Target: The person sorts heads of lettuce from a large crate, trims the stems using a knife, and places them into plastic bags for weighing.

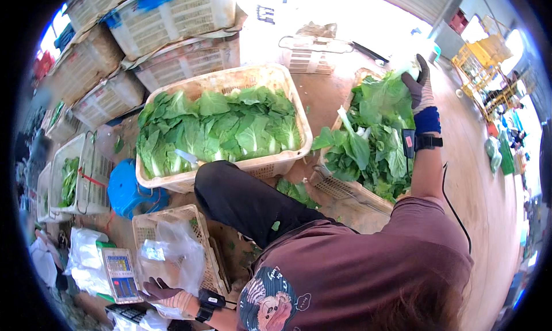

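Observation:
My right hand (pixel 421 88), in a dark-palmed glove, reaches to the far right and grips a leafy cabbage (pixel 386 95) by its white base. Its broad green leaves spread over the heap of leafy greens (pixel 368 152) in the right-hand crate (pixel 359 196). My left hand (pixel 164 293), gloved too, is low at the left with fingers stretched out and nothing visibly held. Beside it are the keypad panel of a scale (pixel 119 275) and a clear plastic bag (pixel 183 250) lying over a small beige crate (pixel 145 223).
Ahead stands a large beige crate (pixel 296 112) packed with cabbages (pixel 218 127), a knife-like white blade (pixel 187 157) lying on its near edge. A blue stool (pixel 129 187) is beside it. Stacked crates (pixel 178 23) rise behind at left. Loose leaves (pixel 296 192) litter the floor.

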Demonstrator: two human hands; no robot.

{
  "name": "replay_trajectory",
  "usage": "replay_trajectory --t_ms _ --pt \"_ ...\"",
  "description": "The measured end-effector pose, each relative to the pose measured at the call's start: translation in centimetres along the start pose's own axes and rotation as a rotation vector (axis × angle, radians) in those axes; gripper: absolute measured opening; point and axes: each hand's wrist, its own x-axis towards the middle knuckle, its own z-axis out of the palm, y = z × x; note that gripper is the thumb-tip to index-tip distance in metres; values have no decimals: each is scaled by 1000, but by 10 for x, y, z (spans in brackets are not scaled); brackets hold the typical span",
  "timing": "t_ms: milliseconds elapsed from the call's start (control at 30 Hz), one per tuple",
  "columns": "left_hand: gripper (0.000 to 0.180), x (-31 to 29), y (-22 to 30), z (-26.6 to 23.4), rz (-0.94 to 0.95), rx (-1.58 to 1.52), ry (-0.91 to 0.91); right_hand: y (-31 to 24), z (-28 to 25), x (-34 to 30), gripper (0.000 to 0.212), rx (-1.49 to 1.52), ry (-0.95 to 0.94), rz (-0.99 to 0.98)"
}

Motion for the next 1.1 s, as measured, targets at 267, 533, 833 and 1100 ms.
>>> replay_trajectory --t_ms 267,533,833,1100 --pt "47 -30 43 29 193 69 -185 -50 122 -43 75 635 -624 50" --pt "38 -78 131 117 211 -105 -931 -95 246 -111 75 833 -1398 -285" --pt "57 -92 153 147 -224 -286 -1593 -117 299 -177 76 1077 -1784 63" --pt "55 -100 125 142 -790 -482 -1612 -119 306 -194 71 1271 -1743 478"
